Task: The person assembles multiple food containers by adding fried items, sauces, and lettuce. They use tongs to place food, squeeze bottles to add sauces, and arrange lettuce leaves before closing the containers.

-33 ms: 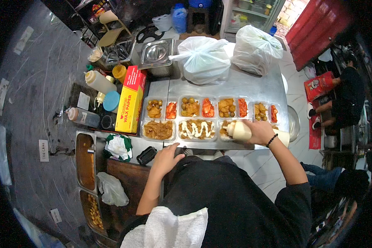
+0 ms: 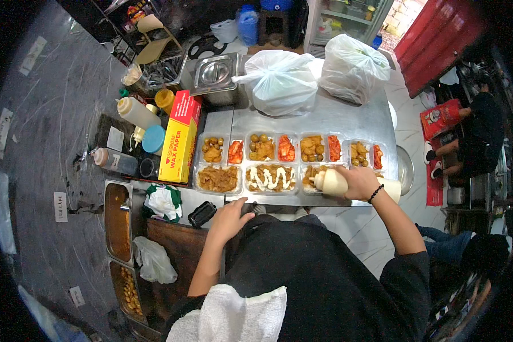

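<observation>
The steel counter (image 2: 347,122) carried the row of clear meal trays (image 2: 271,178) ahead of both hands. The right hand (image 2: 356,181) was clamped on a white squeeze bottle (image 2: 332,183), nozzle seemingly over the third tray; steady, even zigzags suited it. The left hand (image 2: 229,216) rested flat, holding nothing.

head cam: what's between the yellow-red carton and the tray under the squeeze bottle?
Two food trays: a plain one beside the carton, then a white-drizzled one next to the tray under the squeeze bottle.
</observation>
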### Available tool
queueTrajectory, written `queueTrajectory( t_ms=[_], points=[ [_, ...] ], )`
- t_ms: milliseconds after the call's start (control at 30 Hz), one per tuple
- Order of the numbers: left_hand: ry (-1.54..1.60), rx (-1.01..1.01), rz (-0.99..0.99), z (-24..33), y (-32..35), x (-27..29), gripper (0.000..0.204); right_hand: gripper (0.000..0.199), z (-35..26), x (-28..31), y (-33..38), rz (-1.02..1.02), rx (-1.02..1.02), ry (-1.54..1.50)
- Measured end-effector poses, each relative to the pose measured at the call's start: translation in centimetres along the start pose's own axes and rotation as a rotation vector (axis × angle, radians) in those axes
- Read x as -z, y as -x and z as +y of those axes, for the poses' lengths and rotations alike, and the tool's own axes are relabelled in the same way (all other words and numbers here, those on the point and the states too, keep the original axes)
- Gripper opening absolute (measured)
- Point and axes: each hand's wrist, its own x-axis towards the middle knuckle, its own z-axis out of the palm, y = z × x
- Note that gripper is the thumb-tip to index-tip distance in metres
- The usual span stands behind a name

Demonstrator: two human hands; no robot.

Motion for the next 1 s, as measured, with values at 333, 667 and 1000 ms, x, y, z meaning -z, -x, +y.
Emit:
queueTrajectory(
  t_ms=[333, 667, 1000],
  points=[
    [-0.029, -0.039, 0.064, 2.6, -0.6, -1.9, 0.053, 0.057, 4.7, -1.0, 0.7, 0.050, -0.023, 0.110],
    [-0.032, 0.057, -0.022, 6.0, -1.2, -2.5, 0.055, 0.058, 8.1, -1.0, 2.3, -0.071, 0.031, 0.115],
    [-0.063, 0.017, 0.032, 8.6, -1.7, -4.5, 0.054, 0.050, 11.5, -1.2, 3.4, -0.071, -0.018, 0.106]
  ],
)
